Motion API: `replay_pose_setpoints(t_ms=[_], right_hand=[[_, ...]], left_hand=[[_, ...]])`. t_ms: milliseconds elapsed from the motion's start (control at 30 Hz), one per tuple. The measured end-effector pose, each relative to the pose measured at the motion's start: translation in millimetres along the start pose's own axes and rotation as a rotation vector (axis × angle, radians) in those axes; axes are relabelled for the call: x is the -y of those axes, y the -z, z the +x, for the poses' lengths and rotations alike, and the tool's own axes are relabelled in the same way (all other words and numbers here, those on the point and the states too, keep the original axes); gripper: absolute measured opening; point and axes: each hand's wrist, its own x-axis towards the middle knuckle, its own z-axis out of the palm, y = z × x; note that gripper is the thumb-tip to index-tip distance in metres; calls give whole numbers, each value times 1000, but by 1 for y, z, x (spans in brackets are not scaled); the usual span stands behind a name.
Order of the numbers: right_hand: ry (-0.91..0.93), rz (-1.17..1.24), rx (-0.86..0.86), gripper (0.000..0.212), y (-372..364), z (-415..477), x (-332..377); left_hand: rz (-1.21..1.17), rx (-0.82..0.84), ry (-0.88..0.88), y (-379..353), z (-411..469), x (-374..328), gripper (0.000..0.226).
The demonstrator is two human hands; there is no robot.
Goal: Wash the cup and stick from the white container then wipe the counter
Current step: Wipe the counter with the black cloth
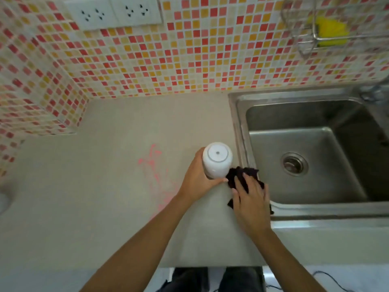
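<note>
My left hand (196,178) grips a white cup (217,160) that is turned upside down, its base facing up, just above the grey counter (105,197) beside the sink. My right hand (251,200) presses flat on a dark crumpled cloth (237,177) lying on the counter at the sink's left rim, right next to the cup. Pink streaks (155,165) stain the counter to the left of the cup. No stick or white container is in view.
A steel sink (305,148) with a round drain fills the right side. A wire rack with a yellow sponge (330,31) hangs on the mosaic tile wall above it. Wall sockets (113,12) sit at top left. The counter's front edge is near my body.
</note>
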Motion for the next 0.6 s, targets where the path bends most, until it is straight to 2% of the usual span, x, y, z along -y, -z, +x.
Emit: replay_pose_setpoints(t_ms=[167, 333, 467, 600], right_hand=[[73, -140, 58, 57, -16, 11, 0], [105, -129, 149, 69, -15, 98, 27], [-10, -85, 155, 65, -32, 169, 72], [8, -79, 153, 71, -38, 122, 87]], left_hand=[[-45, -13, 33, -2, 10, 3, 91], [-87, -153, 57, 42, 5, -2, 95], [-43, -289, 51, 104, -15, 10, 97], [-46, -379, 96, 155, -41, 37, 100]])
